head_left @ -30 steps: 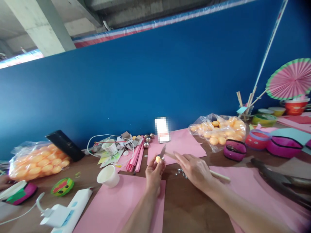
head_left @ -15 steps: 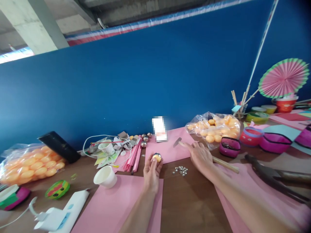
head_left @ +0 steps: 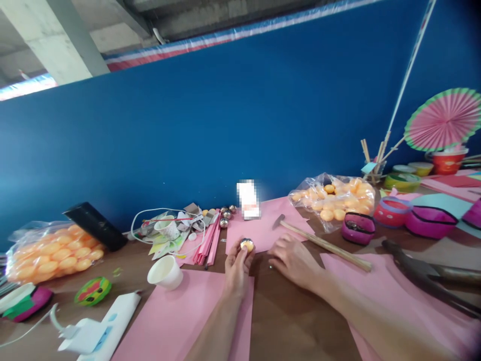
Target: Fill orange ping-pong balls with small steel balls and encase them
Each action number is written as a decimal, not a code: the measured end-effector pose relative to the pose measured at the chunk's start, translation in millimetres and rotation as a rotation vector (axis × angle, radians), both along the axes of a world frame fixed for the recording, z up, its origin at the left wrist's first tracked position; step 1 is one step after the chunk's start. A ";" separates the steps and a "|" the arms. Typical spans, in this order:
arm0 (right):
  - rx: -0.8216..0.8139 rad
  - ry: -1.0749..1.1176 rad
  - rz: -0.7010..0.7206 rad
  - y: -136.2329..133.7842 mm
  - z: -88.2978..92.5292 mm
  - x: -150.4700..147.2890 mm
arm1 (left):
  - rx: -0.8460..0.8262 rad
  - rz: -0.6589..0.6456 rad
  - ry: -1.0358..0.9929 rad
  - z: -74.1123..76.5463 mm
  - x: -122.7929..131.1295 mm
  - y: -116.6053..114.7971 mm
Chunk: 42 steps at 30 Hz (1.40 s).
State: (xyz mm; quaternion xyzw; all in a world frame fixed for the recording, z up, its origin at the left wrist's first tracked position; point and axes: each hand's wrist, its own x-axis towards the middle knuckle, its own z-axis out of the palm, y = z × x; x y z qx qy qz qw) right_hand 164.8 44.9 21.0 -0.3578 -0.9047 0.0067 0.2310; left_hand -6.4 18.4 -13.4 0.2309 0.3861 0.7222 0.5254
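Note:
Between the thumb and fingers of my left hand [head_left: 236,271] is an orange ping-pong ball [head_left: 247,246], with shiny silver pieces covering its far side. My right hand [head_left: 295,260] hovers low over the table, its fingers slightly bent and the thumb apart from them; I see nothing held in it. It hides most of a pile of small shiny metal tacks, and one tack [head_left: 271,266] shows by the thumb. Just behind that hand a hammer [head_left: 330,246] with a wooden handle lies on the pink paper [head_left: 265,228].
Several silver-covered balls [head_left: 224,222] sit by pink paper strips [head_left: 210,235]. A white cup [head_left: 165,273] stands left. Bags of orange balls [head_left: 343,200] lie on both sides. Rightward are a small magenta container [head_left: 358,229] and a large dark tool [head_left: 421,273]. A power strip [head_left: 112,326] is front left.
My right hand has let go of the hammer, which now lies on the table, and has moved left and nearer over the tack pile. My left hand still holds the ball.

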 end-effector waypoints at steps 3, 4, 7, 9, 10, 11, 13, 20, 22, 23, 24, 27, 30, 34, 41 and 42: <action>-0.031 -0.077 0.068 -10.5 2.3 -8.2 | 0.006 -0.002 -0.008 0.1 0.4 -0.4; -0.037 -0.101 0.073 -11.6 1.6 -9.8 | 0.008 -0.002 -0.015 0.3 0.6 -0.6; -0.036 -0.148 0.061 -10.2 -3.5 -12.3 | 0.010 -0.009 -0.036 1.0 1.0 -0.7; -0.020 -0.159 0.047 -7.9 -7.4 -12.9 | 0.008 -0.017 -0.048 1.1 1.3 -0.3; -0.013 -0.161 0.043 -6.9 -9.2 -13.1 | 0.008 -0.023 -0.052 0.9 1.4 -0.2; -0.008 -0.162 0.040 -6.2 -10.7 -13.1 | 0.010 -0.029 -0.053 0.6 1.4 -0.1; 0.001 -0.154 0.037 -5.3 -13.2 -13.3 | 0.014 -0.043 -0.047 0.0 1.4 -0.2; 0.050 -0.117 0.033 -6.6 -16.4 -15.2 | 0.007 -0.064 0.012 -1.7 1.5 -1.9; 0.053 -0.084 0.009 -8.4 -13.8 -15.5 | 0.013 -0.068 0.032 -3.2 1.1 -1.6; 0.051 -0.062 -0.001 -9.4 -12.0 -15.4 | 0.015 -0.072 0.039 -3.9 0.8 -1.5; 0.047 -0.037 -0.006 -10.3 -9.9 -15.2 | 0.016 -0.075 0.044 -4.4 0.6 -1.5; 0.001 0.055 0.020 -12.0 -5.5 -14.2 | 0.012 -0.082 0.053 -3.2 1.1 -3.0; -0.075 0.194 0.041 -11.1 -7.7 -13.0 | -0.010 -0.070 0.062 3.0 4.7 -5.8; -0.159 0.427 0.014 -6.5 -18.5 -12.4 | -0.037 -0.020 0.079 11.5 11.3 -8.4; -0.200 0.549 0.025 -4.7 -19.0 -12.1 | -0.044 -0.017 0.113 12.6 13.9 -8.7; -0.206 0.552 0.021 -5.5 -17.5 -12.2 | -0.045 -0.016 0.118 12.9 14.1 -9.0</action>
